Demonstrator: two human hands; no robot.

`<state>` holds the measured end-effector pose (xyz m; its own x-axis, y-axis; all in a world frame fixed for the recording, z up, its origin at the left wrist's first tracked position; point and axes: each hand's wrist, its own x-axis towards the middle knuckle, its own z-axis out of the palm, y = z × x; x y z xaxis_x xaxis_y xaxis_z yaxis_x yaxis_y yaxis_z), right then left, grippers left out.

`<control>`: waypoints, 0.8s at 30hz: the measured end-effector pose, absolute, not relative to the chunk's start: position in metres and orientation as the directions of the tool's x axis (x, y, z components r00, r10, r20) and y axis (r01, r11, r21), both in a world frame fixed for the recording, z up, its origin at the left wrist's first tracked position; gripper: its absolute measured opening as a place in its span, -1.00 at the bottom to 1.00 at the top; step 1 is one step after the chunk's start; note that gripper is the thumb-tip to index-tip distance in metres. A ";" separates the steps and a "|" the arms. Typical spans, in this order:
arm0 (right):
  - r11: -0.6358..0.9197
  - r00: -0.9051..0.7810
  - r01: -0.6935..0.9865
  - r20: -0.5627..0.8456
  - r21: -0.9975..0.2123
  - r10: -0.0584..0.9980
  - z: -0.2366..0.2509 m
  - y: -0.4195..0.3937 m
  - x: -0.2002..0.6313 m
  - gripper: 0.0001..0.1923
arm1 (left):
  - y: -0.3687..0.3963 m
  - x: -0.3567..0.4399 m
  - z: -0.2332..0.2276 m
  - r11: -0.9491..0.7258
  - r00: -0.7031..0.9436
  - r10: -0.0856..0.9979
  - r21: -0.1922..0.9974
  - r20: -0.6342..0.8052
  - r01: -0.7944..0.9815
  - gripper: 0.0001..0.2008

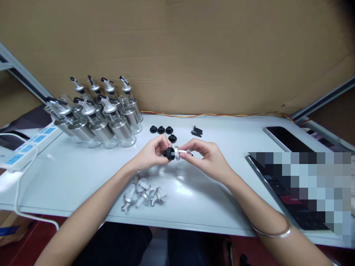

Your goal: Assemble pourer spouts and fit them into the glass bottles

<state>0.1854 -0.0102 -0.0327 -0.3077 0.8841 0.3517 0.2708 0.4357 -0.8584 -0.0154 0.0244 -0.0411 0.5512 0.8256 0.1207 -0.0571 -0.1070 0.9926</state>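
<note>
My left hand [151, 153] and my right hand [206, 155] meet above the middle of the white table [69, 173]. Between them is a silver pourer spout with a black rubber stopper [173, 153] on its left end. My left fingers pinch the black stopper, my right fingers hold the silver spout end. Just beyond the hands lie several loose black stoppers [163, 131]. A pile of silver spouts [142, 194] lies on the table under my left wrist.
Several glass and steel bottles with pourers [100, 114] stand at the back left. Small black clips [196, 131] lie behind my right hand. A white power strip [26, 147] is at the left edge, two dark screens [288, 140] at the right. Cardboard walls the back.
</note>
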 end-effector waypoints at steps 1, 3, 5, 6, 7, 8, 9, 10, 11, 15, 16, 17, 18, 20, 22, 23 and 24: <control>0.436 -0.308 0.278 0.351 -0.856 0.884 -0.033 -0.010 0.185 -0.85 | 0.024 -0.015 -0.041 -0.103 0.558 0.822 0.993 0.116 -0.055 -0.71; 0.438 -0.310 0.297 0.348 -0.848 0.885 -0.032 -0.010 0.185 -0.85 | 0.023 -0.015 -0.040 -0.095 0.561 0.822 0.995 0.099 -0.037 -0.71; 0.441 -0.311 0.313 0.348 -0.841 0.884 -0.033 -0.009 0.186 -0.85 | 0.022 -0.016 -0.039 -0.081 0.562 0.824 0.997 0.074 -0.011 -0.71; 0.441 -0.309 0.315 0.348 -0.840 0.885 -0.033 -0.009 0.186 -0.84 | 0.022 -0.017 -0.039 -0.072 0.565 0.823 0.997 0.060 0.000 -0.71; 0.439 -0.303 0.314 0.349 -0.842 0.887 -0.033 -0.008 0.186 -0.84 | 0.022 -0.017 -0.039 -0.063 0.569 0.821 0.998 0.048 0.007 -0.71; 0.434 -0.295 0.310 0.349 -0.846 0.890 -0.033 -0.008 0.187 -0.84 | 0.023 -0.018 -0.040 -0.057 0.572 0.819 0.998 0.043 0.007 -0.72; 0.427 -0.286 0.306 0.346 -0.851 0.894 -0.033 -0.008 0.187 -0.84 | 0.023 -0.019 -0.040 -0.055 0.572 0.819 0.998 0.046 -0.001 -0.73; 0.416 -0.279 0.303 0.338 -0.857 0.899 -0.033 -0.008 0.188 -0.83 | 0.024 -0.020 -0.040 -0.055 0.572 0.819 0.998 0.054 -0.015 -0.74; 0.404 -0.275 0.301 0.327 -0.864 0.904 -0.033 -0.008 0.188 -0.83 | 0.025 -0.021 -0.041 -0.055 0.570 0.820 0.998 0.062 -0.030 -0.75; 0.369 -0.294 0.255 0.292 -0.894 0.910 -0.034 -0.008 0.187 -0.81 | 0.028 -0.022 -0.043 -0.038 0.543 0.837 0.997 0.069 -0.067 -0.78; 0.370 -0.299 0.235 0.295 -0.899 0.907 -0.034 -0.008 0.186 -0.81 | 0.028 -0.022 -0.043 -0.033 0.532 0.844 0.997 0.066 -0.073 -0.77; 0.375 -0.302 0.218 0.303 -0.901 0.904 -0.034 -0.008 0.186 -0.81 | 0.028 -0.022 -0.043 -0.028 0.518 0.853 0.996 0.065 -0.081 -0.76; 0.381 -0.300 0.208 0.312 -0.901 0.901 -0.034 -0.008 0.185 -0.82 | 0.029 -0.022 -0.043 -0.024 0.504 0.861 0.996 0.066 -0.090 -0.75; 0.389 -0.296 0.205 0.321 -0.898 0.899 -0.034 -0.008 0.185 -0.82 | 0.028 -0.021 -0.042 -0.020 0.487 0.870 0.994 0.070 -0.107 -0.74; 0.384 -0.294 0.206 0.317 -0.900 0.902 -0.034 -0.008 0.185 -0.82 | 0.028 -0.021 -0.042 -0.028 0.473 0.878 0.993 0.079 -0.114 -0.75; 0.378 -0.297 0.205 0.311 -0.903 0.903 -0.034 -0.008 0.185 -0.82 | 0.028 -0.021 -0.042 -0.034 0.464 0.882 0.993 0.084 -0.115 -0.75; 0.372 -0.301 0.202 0.304 -0.906 0.904 -0.034 -0.008 0.185 -0.82 | 0.028 -0.021 -0.042 -0.040 0.454 0.886 0.993 0.089 -0.115 -0.75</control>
